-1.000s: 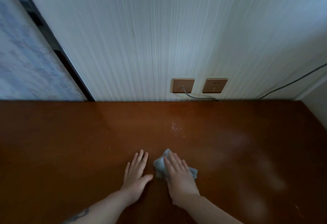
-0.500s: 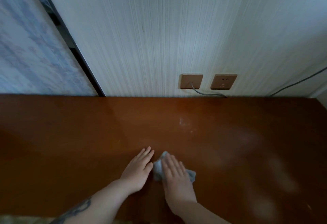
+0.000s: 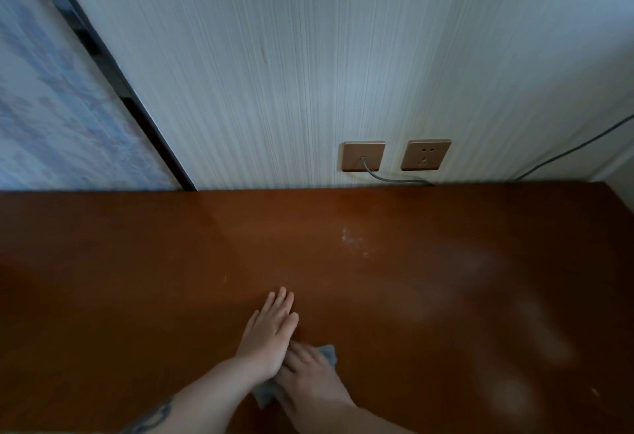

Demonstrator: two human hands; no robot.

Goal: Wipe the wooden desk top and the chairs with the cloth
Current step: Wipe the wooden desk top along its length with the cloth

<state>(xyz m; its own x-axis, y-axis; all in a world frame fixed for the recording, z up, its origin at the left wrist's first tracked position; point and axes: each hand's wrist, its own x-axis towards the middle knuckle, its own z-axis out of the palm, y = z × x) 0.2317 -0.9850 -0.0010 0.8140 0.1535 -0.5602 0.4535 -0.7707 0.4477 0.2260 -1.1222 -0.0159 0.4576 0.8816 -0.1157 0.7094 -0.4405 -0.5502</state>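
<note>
Filling the upper half of the view, a pale wall (image 3: 308, 56) with fine vertical ribbing rises behind the desk, and a dark frame strip (image 3: 113, 83) slants across its left side, with a blue-patterned panel (image 3: 51, 107) beyond it. The wooden desk top (image 3: 137, 279) spreads across the whole lower half, reddish brown and glossy, its far edge meeting the wall. Pale, hazy patches (image 3: 514, 330) show on its right part, and a small whitish smudge (image 3: 350, 236) sits nearer the far edge, below the outlets.

The person's left hand (image 3: 271, 334) lies flat on the desk near the front, fingers straight and close together, pointing away toward the wall, holding nothing. A dark tattoo (image 3: 151, 418) shows on the left forearm at the bottom edge. The right hand (image 3: 308, 372) sits just right of and slightly under the left wrist, palm down with fingers fairly straight, pressing the cloth (image 3: 266, 394) against the wood; whether any finger curls round the fabric cannot be told. The grey-blue cloth is crumpled under that hand, showing at its near-left side and again by the fingertips.

On the wall just above the desk, two tan plates sit side by side: a left socket (image 3: 363, 156) with a grey cable (image 3: 391, 178) running from it down to the desk edge, and a right outlet (image 3: 425, 155). A second cable (image 3: 576, 149) crosses the wall at far right.
</note>
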